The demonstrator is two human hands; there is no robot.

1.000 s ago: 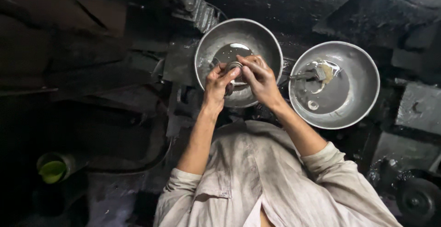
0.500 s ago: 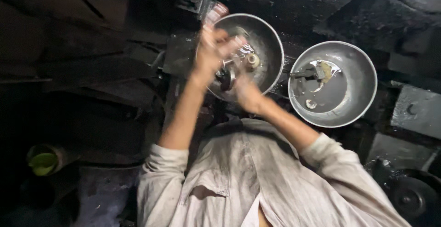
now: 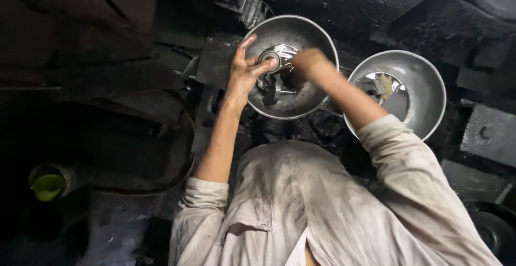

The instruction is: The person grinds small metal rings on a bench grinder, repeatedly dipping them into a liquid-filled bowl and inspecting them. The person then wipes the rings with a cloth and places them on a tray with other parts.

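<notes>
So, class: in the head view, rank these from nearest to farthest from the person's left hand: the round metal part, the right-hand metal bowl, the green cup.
From the left hand:
1. Round metal part, at its fingertips, over the near bowl.
2. Right-hand metal bowl, off to the right.
3. Green cup, far lower left.

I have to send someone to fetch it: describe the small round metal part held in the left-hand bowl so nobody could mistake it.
Start at the two shiny metal bowls on the dark, greasy bench; take the left bowl, not the right bowl. Over its middle, the left hand pinches a small ring-shaped part. It is the only piece with a dark centre hole held up in fingertips; the other bits lie loose below.
</notes>
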